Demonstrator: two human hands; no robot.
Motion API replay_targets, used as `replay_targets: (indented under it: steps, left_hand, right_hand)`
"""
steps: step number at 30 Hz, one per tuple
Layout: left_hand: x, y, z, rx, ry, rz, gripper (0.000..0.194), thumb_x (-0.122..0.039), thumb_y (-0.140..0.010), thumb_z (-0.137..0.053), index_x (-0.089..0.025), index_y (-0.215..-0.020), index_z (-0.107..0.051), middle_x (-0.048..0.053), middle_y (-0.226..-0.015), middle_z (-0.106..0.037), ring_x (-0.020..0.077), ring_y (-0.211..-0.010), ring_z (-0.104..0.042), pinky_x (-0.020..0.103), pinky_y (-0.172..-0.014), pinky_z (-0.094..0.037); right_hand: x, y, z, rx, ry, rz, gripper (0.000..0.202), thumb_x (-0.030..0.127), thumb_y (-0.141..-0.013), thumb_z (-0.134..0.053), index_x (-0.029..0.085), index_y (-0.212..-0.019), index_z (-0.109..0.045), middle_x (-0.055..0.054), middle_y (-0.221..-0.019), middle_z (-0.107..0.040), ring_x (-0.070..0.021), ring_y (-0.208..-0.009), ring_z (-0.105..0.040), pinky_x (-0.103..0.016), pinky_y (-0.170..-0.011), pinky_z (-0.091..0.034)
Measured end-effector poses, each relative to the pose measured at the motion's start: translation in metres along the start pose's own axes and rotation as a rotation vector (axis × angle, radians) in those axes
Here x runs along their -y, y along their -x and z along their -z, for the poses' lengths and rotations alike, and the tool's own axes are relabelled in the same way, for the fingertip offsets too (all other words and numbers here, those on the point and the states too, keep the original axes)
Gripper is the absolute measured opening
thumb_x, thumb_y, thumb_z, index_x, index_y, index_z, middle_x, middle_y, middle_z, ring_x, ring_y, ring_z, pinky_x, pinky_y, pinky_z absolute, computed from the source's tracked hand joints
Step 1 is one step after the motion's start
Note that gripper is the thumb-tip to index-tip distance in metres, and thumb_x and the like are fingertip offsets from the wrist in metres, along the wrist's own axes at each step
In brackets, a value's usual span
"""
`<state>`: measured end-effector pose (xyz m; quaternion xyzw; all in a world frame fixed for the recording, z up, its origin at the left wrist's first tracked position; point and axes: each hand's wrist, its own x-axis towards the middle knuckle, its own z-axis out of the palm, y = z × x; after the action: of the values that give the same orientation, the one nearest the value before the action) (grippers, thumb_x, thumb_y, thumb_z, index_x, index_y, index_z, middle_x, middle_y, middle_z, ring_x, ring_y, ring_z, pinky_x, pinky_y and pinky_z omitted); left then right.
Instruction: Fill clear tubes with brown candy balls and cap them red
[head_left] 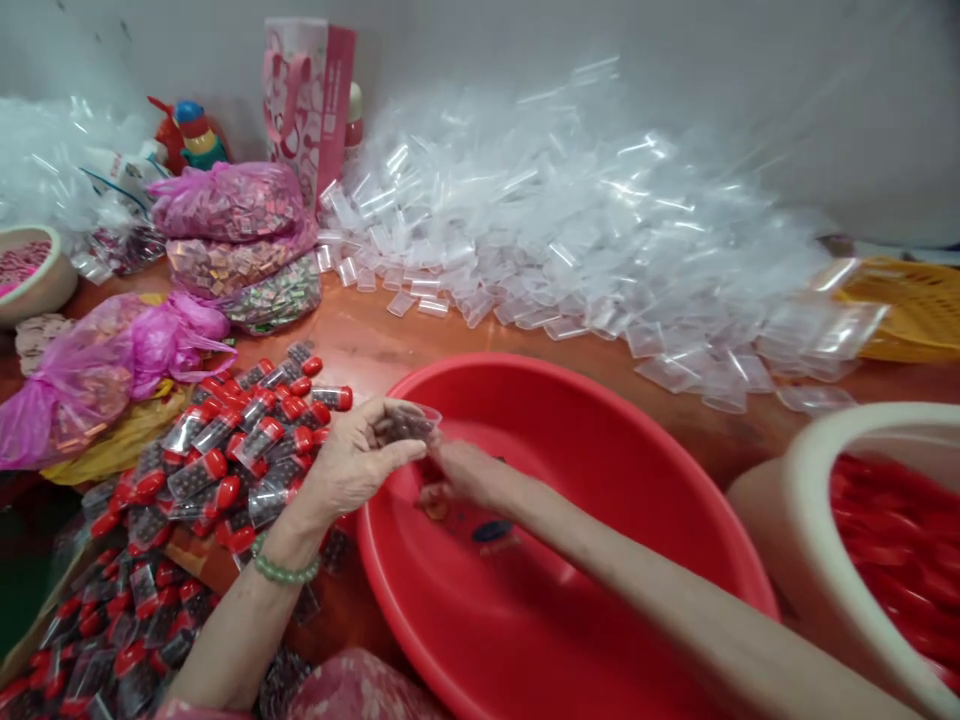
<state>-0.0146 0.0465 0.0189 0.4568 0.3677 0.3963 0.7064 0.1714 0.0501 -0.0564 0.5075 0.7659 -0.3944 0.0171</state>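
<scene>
My left hand [360, 460], with a green bead bracelet at its wrist, holds a small clear plastic tube [409, 425] above the left rim of a red basin [645, 460]. Dark pieces show inside the tube, and its mouth tilts to the right. Close against that mouth is my right hand [459, 475], fingers drawn together over the basin. What they grip, if anything, is hidden. A few small items and a dark blue oval [493, 530] lie on the basin's floor. Left of my hands is a heap of filled tubes with red caps [259, 440].
Empty clear tubes [555, 230] form a large pile along the wall. A white tub of red caps [892, 540] stands at the right, a yellow basket [911, 305] behind it. Pink bags [232, 205], a paper gift bag [296, 110] and a white bowl [56, 280] are at the left.
</scene>
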Motion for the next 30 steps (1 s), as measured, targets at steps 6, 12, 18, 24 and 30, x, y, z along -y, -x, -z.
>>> replay_targets:
  steps: [6,12,18,24,30]
  left_hand:
    - [0.002,0.001,0.0,0.055,0.122,0.064,0.032,-0.016,-0.068,-0.076,-0.016,-0.098,-0.065,0.004,-0.09,-0.071,0.0153,-0.088,-0.068,0.03,-0.087,-0.051]
    - [0.003,0.004,-0.001,0.071,0.162,0.08,0.035,-0.018,-0.067,-0.079,-0.016,-0.1,-0.066,0.005,-0.091,-0.073,0.0173,-0.09,-0.069,0.032,-0.089,-0.051]
    - [0.005,0.009,-0.008,0.158,0.242,0.097,0.035,-0.017,-0.068,-0.078,-0.017,-0.1,-0.066,0.005,-0.093,-0.073,0.0165,-0.088,-0.07,0.03,-0.085,-0.052]
    - [0.005,0.01,-0.015,0.158,0.169,0.103,0.035,-0.013,-0.067,-0.075,-0.016,-0.1,-0.065,0.004,-0.095,-0.071,0.0145,-0.088,-0.067,0.029,-0.085,-0.049]
    - [0.005,0.012,-0.014,0.151,0.185,0.13,0.035,-0.013,-0.067,-0.075,-0.016,-0.101,-0.067,0.005,-0.097,-0.071,0.0154,-0.091,-0.066,0.03,-0.09,-0.048]
  right_hand:
    - [0.011,0.024,-0.026,0.028,0.002,0.04,0.017,0.001,-0.073,-0.047,0.017,-0.07,-0.052,-0.006,-0.08,-0.062,-0.0129,-0.066,-0.049,-0.026,-0.064,-0.041]
    - [0.005,0.03,-0.003,-0.055,-0.108,0.034,0.008,0.01,-0.071,-0.054,0.017,-0.069,-0.057,-0.003,-0.069,-0.062,-0.0142,-0.064,-0.053,-0.026,-0.063,-0.043]
    - [0.037,0.064,0.066,-0.619,-0.463,0.064,0.034,0.052,-0.084,-0.062,0.018,-0.084,-0.061,-0.004,-0.076,-0.064,-0.0148,-0.065,-0.059,-0.026,-0.06,-0.05]
    - [0.072,0.071,0.068,-0.718,-0.454,0.273,0.024,0.043,-0.084,-0.068,0.02,-0.076,-0.068,-0.003,-0.074,-0.067,-0.0141,-0.068,-0.061,-0.024,-0.062,-0.051]
    - [0.066,0.07,0.064,-0.7,-0.459,0.249,0.026,0.045,-0.084,-0.069,0.02,-0.078,-0.069,-0.004,-0.076,-0.067,-0.0157,-0.07,-0.062,-0.026,-0.063,-0.051]
